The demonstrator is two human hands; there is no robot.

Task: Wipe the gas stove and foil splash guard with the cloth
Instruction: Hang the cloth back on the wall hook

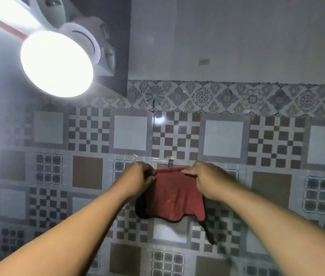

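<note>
A red cloth [174,196] with a dark underside hangs flat against the patterned tile wall [129,134], just under a small metal hook [170,162]. My left hand [139,179] pinches the cloth's top left corner. My right hand [207,179] pinches its top right corner. Between the hands the top edge is stretched level. No stove or foil splash guard is in view.
A bright round lamp [57,63] glares at the upper left, beside white fittings and a dark cabinet side [117,46]. A band of ornate border tiles [217,98] runs above the checkered tiles, with plain wall and a small outlet [204,61] higher up.
</note>
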